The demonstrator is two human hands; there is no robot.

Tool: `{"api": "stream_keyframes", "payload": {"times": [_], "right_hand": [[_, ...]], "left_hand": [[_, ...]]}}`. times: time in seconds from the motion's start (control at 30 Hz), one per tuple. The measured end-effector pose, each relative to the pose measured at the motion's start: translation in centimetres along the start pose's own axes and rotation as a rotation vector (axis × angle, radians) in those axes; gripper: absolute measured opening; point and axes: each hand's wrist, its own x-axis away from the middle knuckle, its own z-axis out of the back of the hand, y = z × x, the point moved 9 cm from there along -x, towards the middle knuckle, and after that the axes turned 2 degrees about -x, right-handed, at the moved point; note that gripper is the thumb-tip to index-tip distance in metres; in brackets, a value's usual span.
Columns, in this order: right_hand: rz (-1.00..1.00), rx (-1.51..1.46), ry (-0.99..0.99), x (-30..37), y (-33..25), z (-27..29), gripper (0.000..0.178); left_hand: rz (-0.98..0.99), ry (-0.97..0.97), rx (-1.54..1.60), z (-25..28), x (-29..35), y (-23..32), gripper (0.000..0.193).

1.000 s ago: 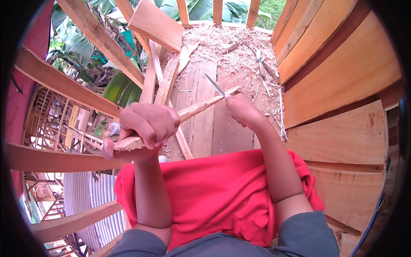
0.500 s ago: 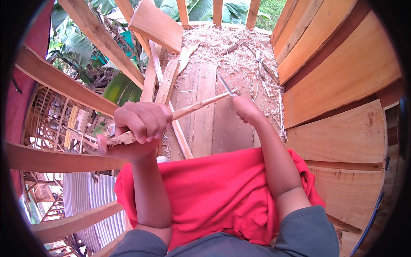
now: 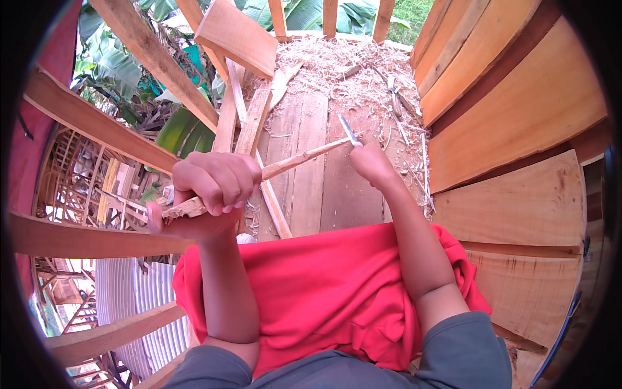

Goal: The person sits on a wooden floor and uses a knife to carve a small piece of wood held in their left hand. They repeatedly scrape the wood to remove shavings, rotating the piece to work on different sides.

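Observation:
My left hand (image 3: 214, 188) is wrapped round the thick, rough end of a wooden stick (image 3: 298, 159). The stick slants away to the right, thinning toward its far tip. In my right hand (image 3: 372, 163) is a knife (image 3: 348, 129), its bright blade pointing up and to the left. The blade lies at or very close to the stick's far tip; contact is too small to make out. My right fingers hide the knife's handle. A red cloth (image 3: 311, 285) covers my lap beneath both forearms.
Wood shavings (image 3: 343, 61) cover the far floorboards. Loose wooden strips (image 3: 277, 211) and a leaning board (image 3: 236, 39) are at the left. Plank walling (image 3: 512, 214) closes the right side. Open wooden rails (image 3: 103, 120) run along the left, with banana leaves (image 3: 116, 71) beyond.
My right hand and the knife have shifted slightly to the right and nearer to me at the stick's tip. The left hand and the stick stay nearly still.

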Motion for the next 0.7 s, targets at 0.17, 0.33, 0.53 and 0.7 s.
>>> {"api": "stream_keyframes", "payload": {"times": [0.17, 0.33, 0.53, 0.7], "right_hand": [[-0.102, -0.105, -0.131, 0.2, 1.4, -1.1, 0.046], [-0.018, -0.220, -0.309, 3.9, -3.6, -3.0, 0.038], [-0.064, -0.080, -0.085, 0.7, -1.2, -0.7, 0.039], [-0.044, -0.273, -0.297, 1.7, -2.3, -2.9, 0.033]], "left_hand": [[-0.014, 0.031, -0.024, 0.3, 0.2, 0.5, 0.066], [0.021, -0.004, -0.064, -0.1, 0.1, -0.3, 0.063], [0.026, -0.033, 0.010, -0.5, 0.3, -0.9, 0.068], [0.030, -0.015, 0.015, 0.0, 0.6, -0.7, 0.067]]}}
